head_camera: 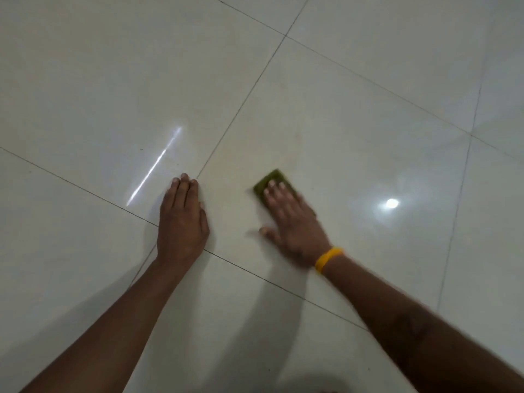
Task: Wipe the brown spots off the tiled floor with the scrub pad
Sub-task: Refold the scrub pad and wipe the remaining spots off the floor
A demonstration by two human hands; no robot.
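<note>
- Scrub pad [272, 180]: green, rectangular, lying flat on the tiled floor [354, 114], on the tile to the right of the long grout line that runs up and away from the person. Its far corner and left edge show; the rest is covered by the hand on top. Edges are smeared by motion blur.
- Right hand [292, 222]: laid palm down over the pad, fingers straight and together, pressing it to the floor; not curled round it. The thumb sticks out to the left and touches the tile beside the pad. The whole hand is blurred.
- Wristband [327, 259]: yellow, snug round the right wrist.
- Right forearm: bare, reaching in from the lower right corner; a dark mark shows on it, too blurred to make out.
- Left hand [183, 219]: flat on the floor, fingers straight and closed together, holding nothing. It rests where two grout lines cross, its fingertips just beside the long line. It stands apart from the pad, with bare tile between the two hands.
- Left forearm: bare, coming in from the lower left corner.
- Floor: large, glossy, pale cream tiles with thin dark grout lines set at a slant to the view. A few tiny dark specks lie on the tile beyond the left hand; I cannot tell any brown spots near the pad.
- Reflections: a bright streak on the tile beyond the left hand, and a round glare to the right of the pad.
- Shadows: soft grey shapes beneath both arms.
</note>
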